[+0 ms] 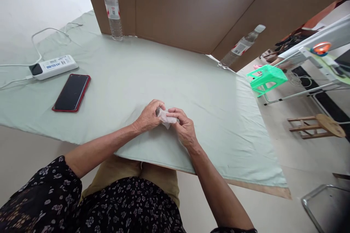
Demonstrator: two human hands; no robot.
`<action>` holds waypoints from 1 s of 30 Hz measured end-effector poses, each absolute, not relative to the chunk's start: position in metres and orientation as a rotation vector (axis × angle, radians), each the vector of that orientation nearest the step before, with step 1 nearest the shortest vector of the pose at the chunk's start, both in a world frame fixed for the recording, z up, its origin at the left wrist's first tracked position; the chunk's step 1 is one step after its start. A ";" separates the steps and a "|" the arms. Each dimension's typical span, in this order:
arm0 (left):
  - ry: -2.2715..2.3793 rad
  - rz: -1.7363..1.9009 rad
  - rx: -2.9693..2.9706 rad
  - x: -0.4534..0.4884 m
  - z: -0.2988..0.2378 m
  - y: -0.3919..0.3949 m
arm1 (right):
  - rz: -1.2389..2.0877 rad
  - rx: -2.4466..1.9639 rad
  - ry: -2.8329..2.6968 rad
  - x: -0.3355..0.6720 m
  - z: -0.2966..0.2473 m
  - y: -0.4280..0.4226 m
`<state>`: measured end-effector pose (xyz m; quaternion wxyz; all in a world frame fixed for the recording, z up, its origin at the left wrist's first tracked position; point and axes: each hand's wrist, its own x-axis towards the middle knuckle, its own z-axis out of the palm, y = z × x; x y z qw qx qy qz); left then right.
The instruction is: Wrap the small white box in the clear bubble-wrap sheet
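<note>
Between my two hands is a small, crumpled, whitish translucent piece [167,118] that looks like thin plastic or tissue; its exact kind does not show. My left hand [151,115] pinches its left side, thumb and fingers curled inward. On the other side, my right hand [184,125] grips it with the fingers over the top and the thumb below. Both hands are just above or resting on the pale green tablecloth [202,94], near the table's front edge. Any contents of the crumpled piece are hidden.
A phone in a red case [71,93] and a white power bank [56,67] with cables lie at left. Two water bottles [112,12] [242,47] stand against a brown cardboard screen [175,7]. Beyond the table's right edge are a green plastic stool [269,76] and a wooden stool [325,125].
</note>
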<state>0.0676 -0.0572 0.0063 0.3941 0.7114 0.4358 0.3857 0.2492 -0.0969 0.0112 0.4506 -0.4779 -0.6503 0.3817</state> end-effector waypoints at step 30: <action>0.958 0.692 1.583 0.060 0.028 -0.052 | 0.447 -1.419 -1.563 0.257 0.006 -0.099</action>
